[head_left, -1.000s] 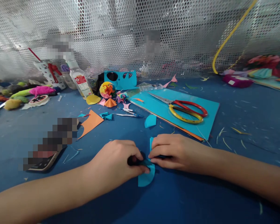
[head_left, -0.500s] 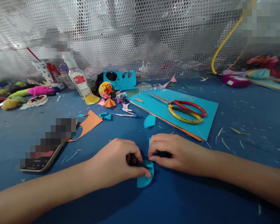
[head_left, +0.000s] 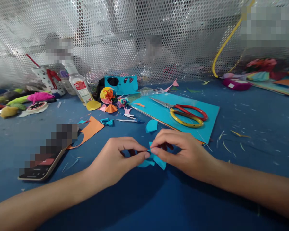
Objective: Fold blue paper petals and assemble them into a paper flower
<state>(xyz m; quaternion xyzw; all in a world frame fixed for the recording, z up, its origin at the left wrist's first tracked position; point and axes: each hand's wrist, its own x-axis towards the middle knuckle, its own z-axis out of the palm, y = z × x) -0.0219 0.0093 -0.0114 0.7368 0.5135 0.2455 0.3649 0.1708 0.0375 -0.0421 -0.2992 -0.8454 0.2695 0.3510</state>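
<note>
Both hands have risen from the tabletop since a second ago, carrying the small blue paper piece with them; earlier it lay pressed flat under the fingers. Left hand (head_left: 115, 158) and right hand (head_left: 180, 152) meet fingertip to fingertip, each closed in a thumb-and-forefinger pinch on the blue paper piece (head_left: 159, 161). The piece hangs just above the tabletop (head_left: 255, 144), its folded flaps drooping below the fingers. The work in hand appears to be creasing or pleating the piece. A clean fold seems to call for pinches set close together on one edge, layers aligned before pressure is applied, and a thumbnail run along the crease. Paper this thin is likely to skew or tear if twisted. A second cut blue piece (head_left: 151, 125) lies just beyond the hands, near the scissors (head_left: 186, 114) resting on the blue sheet (head_left: 159, 110).
</note>
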